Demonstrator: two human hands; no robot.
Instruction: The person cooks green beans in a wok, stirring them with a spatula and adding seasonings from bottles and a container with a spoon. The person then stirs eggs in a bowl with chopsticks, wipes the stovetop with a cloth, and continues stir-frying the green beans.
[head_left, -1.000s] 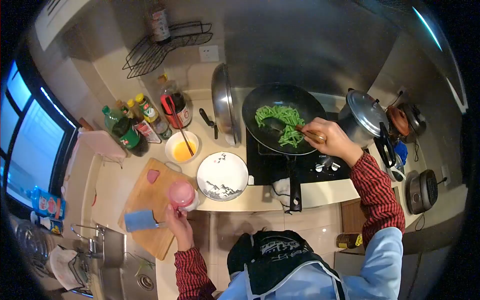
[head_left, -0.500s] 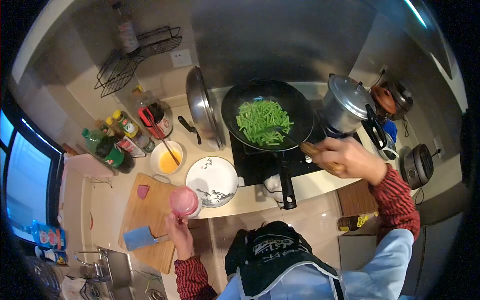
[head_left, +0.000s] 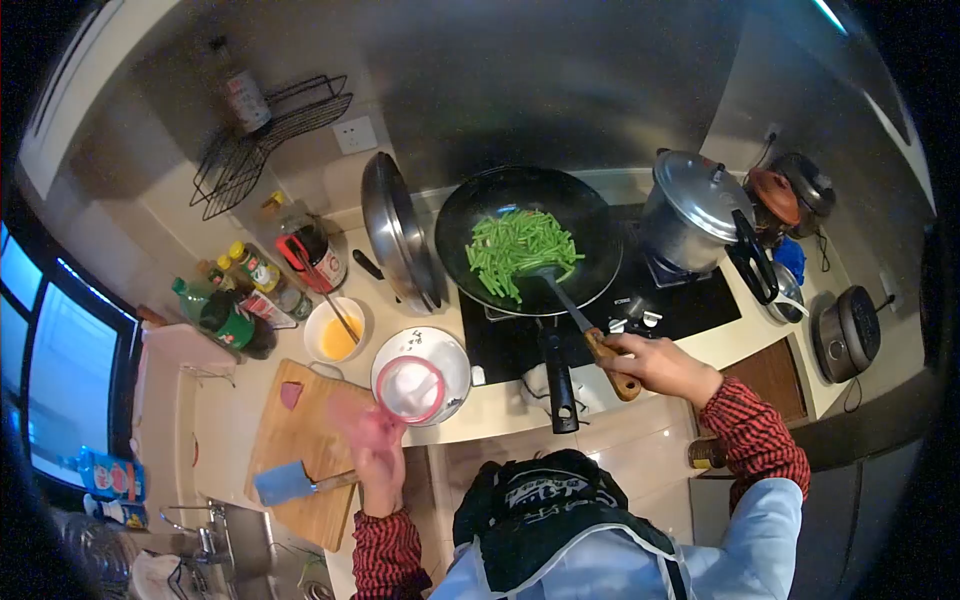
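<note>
Chopped green beans (head_left: 520, 245) lie heaped in the middle of a round black wok (head_left: 592, 268), which sits on the left part of a black glass cooktop (head_left: 690, 305). The dark blade of a wooden-handled metal spatula (head_left: 572, 303) rests against the lower edge of the heap, its shaft slanting down to the right across the wok's rim. The right hand (head_left: 665, 365) has its grip closed around the spatula's handle, whose end sticks out below the fingers; the forearm, in a red-and-black checked sleeve, comes up from the lower right and bends leftward at the wrist. The left hand (head_left: 380, 465) points upward, forearm nearly upright, with its fingers at a round pink-rimmed container of white contents (head_left: 412, 388). A pink patch beside those fingers is blurred, and whether that grip is closed cannot be told. The container overlaps a white round plate with dark painting (head_left: 455, 350); whether it touches the plate is unclear. Left of the plate, on the cream tabletop (head_left: 232, 410), stand a white bowl of yellow liquid (head_left: 335, 342) and a wooden cutting board (head_left: 290, 430) bearing a blue-looking flat blade (head_left: 285, 483).
</note>
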